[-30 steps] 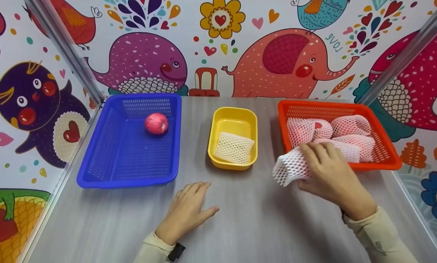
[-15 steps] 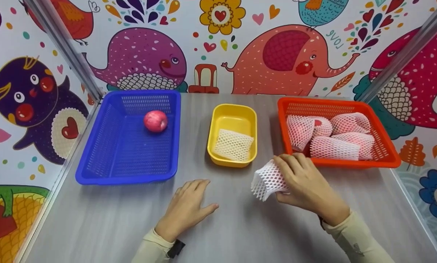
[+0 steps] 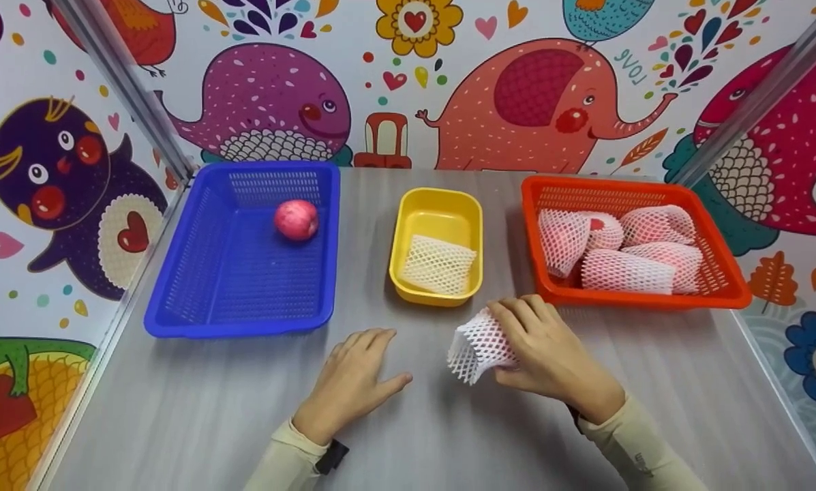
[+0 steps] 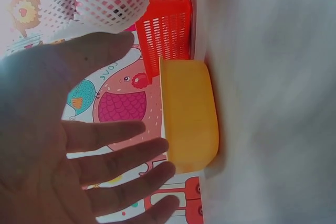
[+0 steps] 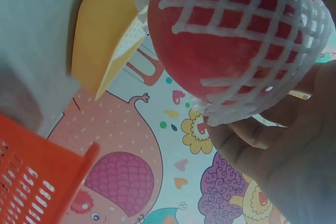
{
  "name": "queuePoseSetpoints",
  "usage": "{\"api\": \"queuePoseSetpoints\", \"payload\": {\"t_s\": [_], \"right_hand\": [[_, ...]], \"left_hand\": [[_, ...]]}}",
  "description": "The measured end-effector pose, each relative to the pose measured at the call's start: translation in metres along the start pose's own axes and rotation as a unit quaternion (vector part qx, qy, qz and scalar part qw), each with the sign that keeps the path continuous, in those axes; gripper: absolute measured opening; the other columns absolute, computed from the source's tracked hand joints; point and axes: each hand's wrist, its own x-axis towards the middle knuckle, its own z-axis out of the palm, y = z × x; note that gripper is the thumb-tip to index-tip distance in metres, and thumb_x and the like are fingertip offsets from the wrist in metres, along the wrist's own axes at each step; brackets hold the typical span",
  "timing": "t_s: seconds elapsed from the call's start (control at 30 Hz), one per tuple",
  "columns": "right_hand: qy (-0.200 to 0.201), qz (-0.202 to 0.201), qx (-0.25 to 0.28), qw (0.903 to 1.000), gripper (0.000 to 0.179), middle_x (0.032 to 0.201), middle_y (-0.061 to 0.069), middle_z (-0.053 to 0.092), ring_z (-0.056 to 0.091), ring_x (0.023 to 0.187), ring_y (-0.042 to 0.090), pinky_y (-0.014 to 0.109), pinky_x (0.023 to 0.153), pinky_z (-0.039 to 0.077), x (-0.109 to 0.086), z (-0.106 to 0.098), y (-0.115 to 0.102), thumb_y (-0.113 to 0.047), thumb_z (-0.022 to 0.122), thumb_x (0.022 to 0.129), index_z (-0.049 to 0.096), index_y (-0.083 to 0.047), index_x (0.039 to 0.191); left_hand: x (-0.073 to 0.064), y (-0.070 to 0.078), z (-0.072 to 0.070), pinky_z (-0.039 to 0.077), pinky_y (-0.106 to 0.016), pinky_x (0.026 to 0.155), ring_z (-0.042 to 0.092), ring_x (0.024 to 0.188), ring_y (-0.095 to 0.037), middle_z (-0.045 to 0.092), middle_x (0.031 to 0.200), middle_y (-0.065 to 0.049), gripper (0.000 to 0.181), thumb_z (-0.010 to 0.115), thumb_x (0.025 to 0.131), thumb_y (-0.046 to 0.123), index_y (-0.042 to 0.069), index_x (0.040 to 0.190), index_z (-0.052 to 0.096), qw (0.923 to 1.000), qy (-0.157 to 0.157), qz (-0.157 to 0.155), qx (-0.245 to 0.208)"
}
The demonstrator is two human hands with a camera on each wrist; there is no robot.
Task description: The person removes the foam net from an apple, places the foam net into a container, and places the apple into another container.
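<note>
An apple (image 5: 210, 59) in a white foam net sleeve (image 3: 479, 344) is gripped by my right hand (image 3: 551, 354), above the table in front of the yellow tub. The sleeve's loose end points left, and red skin shows through its mesh in the right wrist view. My left hand (image 3: 353, 382) hovers left of it with fingers spread, holding nothing. A bare red apple (image 3: 296, 219) sits in the blue basket (image 3: 244, 327). Inside the yellow tub (image 3: 435, 298) lies a flattened foam net (image 3: 440, 264). Several net-sleeved apples (image 3: 627, 271) fill the red basket (image 3: 714, 300).
The baskets and tub stand in a row at the back of the grey table (image 3: 244, 409). Behind them rises a printed cartoon wall (image 3: 394, 41). Metal posts (image 3: 114, 82) mark the back corners.
My right hand has carried the net-sleeved apple left and toward me, away from the red basket. The left hand stays nearly where it was, fingers still spread.
</note>
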Motion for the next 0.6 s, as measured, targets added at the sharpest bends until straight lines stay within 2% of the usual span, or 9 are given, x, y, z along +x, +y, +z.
{"api": "queuePoseSetpoints", "payload": {"t_s": [0.3, 0.43, 0.6], "right_hand": [[-0.012, -0.009, 0.017, 0.9998, 0.086, 0.11, 0.014, 0.059, 0.052, 0.096, 0.032, 0.044, 0.076, 0.048, 0.004, 0.022, -0.01, -0.035, 0.087, 0.053, 0.057, 0.001, 0.125], [-0.026, -0.011, 0.03, 0.9991, 0.088, 0.111, 0.013, 0.06, 0.052, 0.097, 0.031, 0.044, 0.082, 0.048, 0.005, 0.034, -0.017, -0.037, 0.088, 0.053, 0.058, 0.001, 0.126], [-0.063, -0.004, 0.034, 0.9975, 0.087, 0.112, 0.011, 0.06, 0.053, 0.098, 0.03, 0.042, 0.084, 0.049, 0.0, 0.05, -0.03, -0.043, 0.086, 0.057, 0.057, 0.0, 0.128]], "left_hand": [[0.006, 0.002, -0.002, 0.049, -0.052, 0.091, 0.058, 0.117, -0.033, 0.063, 0.128, -0.011, 0.068, 0.077, 0.083, 0.049, 0.005, 0.132, 0.061, 0.9999, -0.008, 0.008, -0.001], [0.006, 0.001, -0.002, 0.049, -0.052, 0.091, 0.058, 0.116, -0.033, 0.063, 0.127, -0.012, 0.067, 0.078, 0.083, 0.048, 0.004, 0.132, 0.061, 0.9999, -0.005, 0.012, 0.0], [-0.002, 0.001, 0.002, 0.049, -0.052, 0.092, 0.059, 0.114, -0.032, 0.064, 0.125, -0.012, 0.066, 0.079, 0.082, 0.045, 0.003, 0.13, 0.061, 0.9999, -0.008, 0.009, -0.007]]}}
